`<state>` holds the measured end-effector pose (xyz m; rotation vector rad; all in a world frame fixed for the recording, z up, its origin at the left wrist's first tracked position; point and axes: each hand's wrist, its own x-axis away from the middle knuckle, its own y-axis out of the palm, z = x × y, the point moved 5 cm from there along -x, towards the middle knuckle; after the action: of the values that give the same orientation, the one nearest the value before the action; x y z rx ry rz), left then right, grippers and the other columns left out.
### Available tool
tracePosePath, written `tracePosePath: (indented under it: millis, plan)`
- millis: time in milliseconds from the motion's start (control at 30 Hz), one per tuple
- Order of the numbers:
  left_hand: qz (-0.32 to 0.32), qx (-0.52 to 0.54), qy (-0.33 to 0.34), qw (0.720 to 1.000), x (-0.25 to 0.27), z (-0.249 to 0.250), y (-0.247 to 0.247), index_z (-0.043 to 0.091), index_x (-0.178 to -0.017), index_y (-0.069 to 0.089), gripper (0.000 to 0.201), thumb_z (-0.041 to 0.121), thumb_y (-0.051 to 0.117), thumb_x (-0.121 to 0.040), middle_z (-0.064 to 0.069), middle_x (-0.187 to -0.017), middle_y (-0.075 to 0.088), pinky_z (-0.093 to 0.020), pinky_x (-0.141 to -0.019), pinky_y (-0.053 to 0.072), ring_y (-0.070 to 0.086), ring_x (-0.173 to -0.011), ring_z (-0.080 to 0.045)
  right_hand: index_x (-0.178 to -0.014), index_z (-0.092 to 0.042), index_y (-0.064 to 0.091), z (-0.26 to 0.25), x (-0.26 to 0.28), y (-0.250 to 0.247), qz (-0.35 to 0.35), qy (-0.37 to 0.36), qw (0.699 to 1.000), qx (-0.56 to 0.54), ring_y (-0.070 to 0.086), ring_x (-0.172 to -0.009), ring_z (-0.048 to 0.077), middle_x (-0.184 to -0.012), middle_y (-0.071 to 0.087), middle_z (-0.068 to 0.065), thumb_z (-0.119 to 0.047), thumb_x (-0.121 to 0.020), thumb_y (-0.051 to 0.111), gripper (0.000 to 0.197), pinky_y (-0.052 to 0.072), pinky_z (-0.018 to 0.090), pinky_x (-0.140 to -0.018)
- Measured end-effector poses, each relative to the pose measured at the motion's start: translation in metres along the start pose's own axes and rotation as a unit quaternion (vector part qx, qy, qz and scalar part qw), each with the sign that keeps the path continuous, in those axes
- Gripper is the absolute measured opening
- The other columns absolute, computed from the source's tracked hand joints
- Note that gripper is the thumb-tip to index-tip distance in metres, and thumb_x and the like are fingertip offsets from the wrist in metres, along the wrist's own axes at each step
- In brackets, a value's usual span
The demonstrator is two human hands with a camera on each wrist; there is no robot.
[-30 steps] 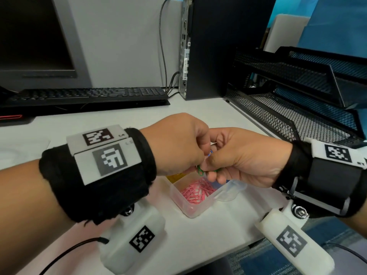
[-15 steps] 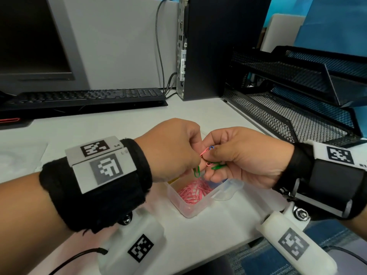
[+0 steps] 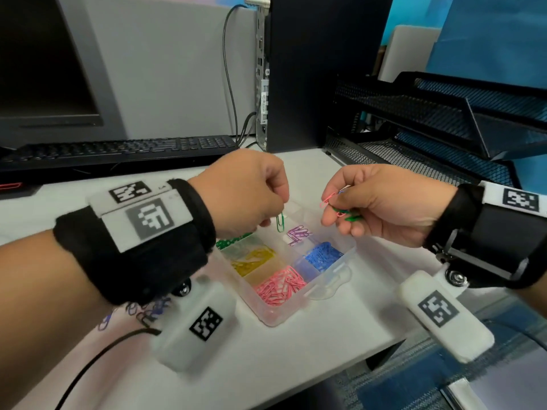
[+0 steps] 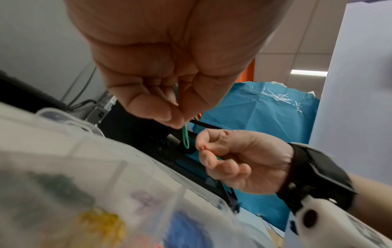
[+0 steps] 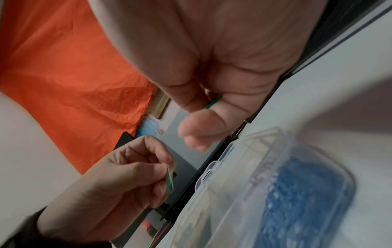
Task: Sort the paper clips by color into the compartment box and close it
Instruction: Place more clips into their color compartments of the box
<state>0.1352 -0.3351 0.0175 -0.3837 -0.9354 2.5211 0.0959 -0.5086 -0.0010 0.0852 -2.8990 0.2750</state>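
A clear compartment box [image 3: 281,316] lies open on the white desk, holding green [image 3: 233,240], yellow [image 3: 251,258], pink [image 3: 281,287], blue [image 3: 322,254] and purple clips [image 3: 299,234] in separate cells. Above its far side my left hand [image 3: 273,216] pinches one green clip [image 3: 280,221] [image 4: 185,136] [image 5: 170,180] that hangs down. To the right, my right hand [image 3: 333,208] holds a small bunch of clips [image 3: 340,207], pink, green and blue among them. A green clip end [image 5: 212,102] shows between its fingers in the right wrist view.
Loose purple and blue clips [image 3: 139,313] lie on the desk under my left wrist. A keyboard [image 3: 124,149], a monitor [image 3: 47,69] and a computer tower [image 3: 319,69] stand behind. Black mesh trays [image 3: 444,128] fill the right. The desk edge [image 3: 355,353] runs close in front.
My hands have drawn apart. The left hand has pulled one green clip out of the bunch, which stays in the right hand. The box is now uncovered between them.
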Motion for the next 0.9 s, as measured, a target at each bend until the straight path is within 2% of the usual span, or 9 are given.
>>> tracePosePath:
  millis: [167, 433, 533, 667, 800, 900]
  plan:
    - [0.032, -0.024, -0.017, 0.999, -0.025, -0.002, -0.017, 0.013, -0.073, 0.065, 0.016, -0.002, 0.061, -0.077, 0.006, -0.048, 0.06, -0.026, -0.048, 0.049, 0.062, -0.049, -0.009, -0.086, -0.007, 0.057, 0.002, -0.003, -0.005, 0.002, 0.0, 0.999, 0.04, 0.051, -0.045, 0.018, -0.069, 0.066, 0.017, 0.007, -0.093, 0.05, 0.017, 0.039, 0.019, -0.035]
    - [0.011, -0.083, -0.073, 0.994, -0.017, -0.049, -0.037, 0.017, -0.074, 0.066, 0.019, -0.002, 0.066, -0.077, 0.002, -0.059, 0.066, -0.026, -0.049, 0.047, 0.063, -0.054, -0.012, -0.081, -0.007, 0.06, -0.003, -0.012, 0.011, -0.058, -0.022, 0.994, 0.096, 0.043, -0.04, 0.013, -0.062, 0.059, 0.01, 0.006, -0.092, 0.051, 0.019, 0.026, 0.014, -0.034]
    - [0.011, -0.082, -0.071, 0.994, -0.01, -0.059, -0.035, 0.021, -0.076, 0.068, 0.019, 0.002, 0.068, -0.079, 0.002, -0.064, 0.067, -0.029, -0.051, 0.051, 0.064, -0.055, -0.011, -0.081, -0.006, 0.061, -0.003, -0.016, 0.02, -0.077, -0.019, 0.991, 0.104, 0.041, -0.038, 0.012, -0.063, 0.057, 0.012, 0.007, -0.092, 0.05, 0.02, 0.024, 0.013, -0.035]
    - [0.01, -0.064, -0.05, 0.997, -0.002, -0.051, -0.036, 0.021, -0.076, 0.069, 0.014, 0.008, 0.068, -0.081, 0.009, -0.058, 0.064, -0.028, -0.051, 0.052, 0.065, -0.056, -0.009, -0.082, -0.006, 0.064, -0.003, -0.016, 0.031, -0.119, -0.019, 0.985, 0.123, 0.041, -0.038, 0.013, -0.062, 0.058, 0.012, 0.006, -0.092, 0.05, 0.021, 0.021, 0.015, -0.035]
    - [-0.012, -0.052, -0.023, 0.998, 0.006, -0.039, -0.031, 0.02, -0.077, 0.069, 0.01, 0.011, 0.068, -0.083, 0.002, -0.066, 0.067, -0.026, -0.048, 0.048, 0.064, -0.056, -0.007, -0.091, -0.001, 0.067, -0.004, -0.006, 0.044, -0.188, -0.009, 0.967, 0.174, 0.042, -0.041, 0.013, -0.067, 0.06, 0.013, 0.002, -0.094, 0.052, 0.015, 0.026, 0.016, -0.036]
    - [-0.022, -0.037, -0.019, 0.999, 0.008, -0.037, -0.029, 0.02, -0.077, 0.069, 0.008, 0.013, 0.068, -0.083, -0.002, -0.071, 0.069, -0.027, -0.049, 0.047, 0.065, -0.058, -0.01, -0.097, 0.001, 0.067, -0.002, -0.002, 0.049, -0.218, 0.029, 0.965, 0.142, 0.047, -0.047, 0.016, -0.076, 0.063, 0.017, 0.002, -0.096, 0.046, 0.021, 0.034, 0.019, -0.038]
